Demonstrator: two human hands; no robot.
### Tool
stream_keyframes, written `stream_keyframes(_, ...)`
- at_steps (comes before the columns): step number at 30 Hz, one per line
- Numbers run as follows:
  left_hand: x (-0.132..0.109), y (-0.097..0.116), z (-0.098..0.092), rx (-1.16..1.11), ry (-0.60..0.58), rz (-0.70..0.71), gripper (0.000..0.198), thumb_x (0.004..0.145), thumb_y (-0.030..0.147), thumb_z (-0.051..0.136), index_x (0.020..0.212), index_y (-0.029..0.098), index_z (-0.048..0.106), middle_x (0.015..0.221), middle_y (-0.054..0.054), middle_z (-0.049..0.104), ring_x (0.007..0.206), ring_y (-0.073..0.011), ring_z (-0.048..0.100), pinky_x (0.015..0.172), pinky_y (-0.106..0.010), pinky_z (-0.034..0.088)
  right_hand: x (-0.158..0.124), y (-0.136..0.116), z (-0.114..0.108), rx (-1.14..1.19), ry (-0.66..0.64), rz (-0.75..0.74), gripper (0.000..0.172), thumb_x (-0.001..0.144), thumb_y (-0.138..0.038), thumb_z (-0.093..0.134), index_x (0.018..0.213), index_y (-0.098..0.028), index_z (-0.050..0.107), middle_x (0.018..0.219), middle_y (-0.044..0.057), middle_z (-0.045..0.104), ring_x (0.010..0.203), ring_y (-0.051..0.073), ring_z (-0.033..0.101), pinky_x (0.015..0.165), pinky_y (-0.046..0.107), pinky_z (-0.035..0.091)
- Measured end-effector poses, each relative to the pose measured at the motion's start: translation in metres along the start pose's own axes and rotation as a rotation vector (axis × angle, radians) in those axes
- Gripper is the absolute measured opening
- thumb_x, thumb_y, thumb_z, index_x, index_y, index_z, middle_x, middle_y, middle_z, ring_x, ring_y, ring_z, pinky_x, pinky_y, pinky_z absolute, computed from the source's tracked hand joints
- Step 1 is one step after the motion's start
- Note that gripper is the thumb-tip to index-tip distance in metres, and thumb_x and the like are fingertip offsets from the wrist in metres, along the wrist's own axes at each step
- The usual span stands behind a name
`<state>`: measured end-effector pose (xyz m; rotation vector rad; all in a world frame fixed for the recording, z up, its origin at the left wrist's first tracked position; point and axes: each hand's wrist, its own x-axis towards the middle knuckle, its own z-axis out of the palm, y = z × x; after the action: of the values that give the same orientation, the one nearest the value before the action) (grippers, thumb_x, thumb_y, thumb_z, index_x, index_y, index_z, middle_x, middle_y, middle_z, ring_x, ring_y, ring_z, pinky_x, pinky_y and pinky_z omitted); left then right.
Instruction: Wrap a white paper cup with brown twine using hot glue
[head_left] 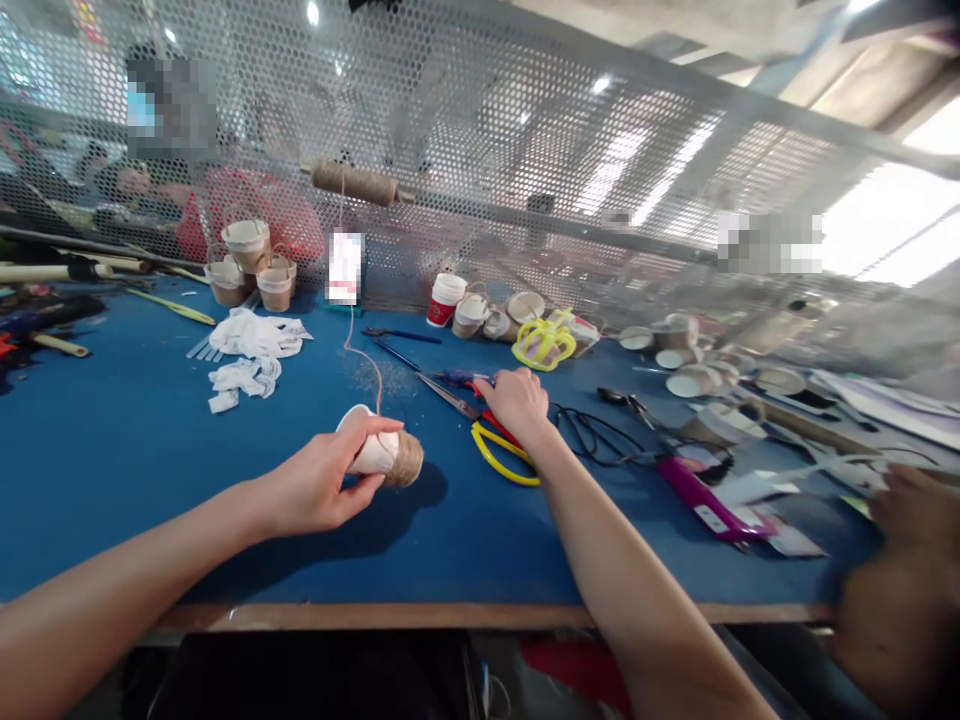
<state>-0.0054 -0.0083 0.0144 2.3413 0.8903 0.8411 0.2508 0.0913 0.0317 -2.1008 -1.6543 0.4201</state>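
My left hand (330, 475) grips a white paper cup (377, 455) lying on its side, fingers over the top and thumb beneath. Brown twine (409, 460) is wound round one end of the cup. From there a strand (367, 355) runs up to a twine spool (356, 183) on the mesh. My right hand (517, 402) is closed over a blue-and-red tool (459, 378), which looks like a glue gun; the palm hides part of it. Beneath that hand lie scissors (495, 462) with yellow handles. Blue-handled pliers (405, 335) rest just beyond.
Crumpled white scraps (255, 335) and twine-trimmed cups (246, 245) lie at left. A red cup (444, 300), a yellow crown-shaped piece (544, 345) and several cups line the mesh screen (480, 130). At right are black cables (600, 437), a purple glue gun (709, 500) and another person's hand (919, 505).
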Motion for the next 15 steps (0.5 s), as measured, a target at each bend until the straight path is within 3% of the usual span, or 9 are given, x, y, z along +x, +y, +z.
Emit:
stream_keyframes(3, -0.002, 0.003, 0.000, 0.023, -0.027, 0.017, 0.044, 0.078, 0.015, 0.045, 0.120, 0.020, 0.033, 0.101, -0.007, 0.055, 0.066, -0.0106, 0.058, 0.063, -0.023, 0.047, -0.027, -0.025, -0.001, 0.085, -0.137, -0.179, 0.039, 0.082, -0.044, 0.045, 0.082, -0.013, 0.068, 0.092, 0.010, 0.065, 0.094, 0.024, 0.055, 0.079, 0.031, 0.040)
stream_keyframes(6, -0.004, 0.005, 0.002, 0.038, -0.073, 0.040, 0.045, 0.078, 0.015, 0.045, 0.120, 0.019, 0.033, 0.096, -0.006, 0.058, 0.071, -0.0136, 0.059, 0.065, -0.025, 0.047, -0.055, -0.049, 0.006, 0.244, -0.419, -0.316, 0.048, 0.085, -0.050, 0.032, 0.080, -0.020, 0.070, 0.087, 0.002, 0.068, 0.079, 0.014, 0.059, 0.071, 0.025, 0.043)
stream_keyframes(7, -0.004, 0.005, 0.002, 0.046, -0.082, 0.050, 0.045, 0.078, 0.015, 0.046, 0.120, 0.019, 0.033, 0.091, -0.005, 0.059, 0.071, -0.0142, 0.059, 0.065, -0.025, 0.047, -0.062, -0.056, 0.010, 0.392, -0.572, -0.334, 0.048, 0.085, -0.050, 0.034, 0.079, -0.018, 0.069, 0.089, 0.004, 0.067, 0.078, 0.014, 0.058, 0.070, 0.025, 0.043)
stream_keyframes(8, -0.005, 0.005, 0.003, 0.054, -0.087, 0.060, 0.044, 0.078, 0.014, 0.045, 0.120, 0.019, 0.034, 0.087, -0.004, 0.058, 0.070, -0.0144, 0.059, 0.064, -0.025, 0.046, -0.068, -0.060, 0.014, 0.513, -0.632, -0.331, 0.043, 0.082, -0.049, 0.041, 0.077, -0.017, 0.069, 0.087, 0.005, 0.067, 0.075, 0.013, 0.057, 0.070, 0.026, 0.043)
stream_keyframes(11, -0.007, 0.006, 0.005, 0.050, -0.103, 0.079, 0.044, 0.078, 0.014, 0.045, 0.120, 0.018, 0.034, 0.085, -0.004, 0.058, 0.072, -0.0145, 0.058, 0.065, -0.024, 0.046, -0.076, -0.066, 0.022, 0.767, -0.622, -0.301, 0.023, 0.070, -0.039, 0.062, 0.068, -0.016, 0.064, 0.076, 0.002, 0.064, 0.067, 0.010, 0.052, 0.068, 0.026, 0.041)
stream_keyframes(15, -0.007, 0.008, 0.003, -0.064, -0.076, 0.011, 0.050, 0.079, 0.015, 0.046, 0.125, 0.020, 0.028, 0.093, -0.004, 0.056, 0.067, -0.0115, 0.057, 0.062, -0.023, 0.046, -0.079, -0.060, 0.020, 1.013, -0.501, -0.279, 0.017, 0.069, -0.033, 0.061, 0.064, -0.017, 0.059, 0.070, 0.000, 0.060, 0.065, 0.009, 0.051, 0.065, 0.024, 0.040)
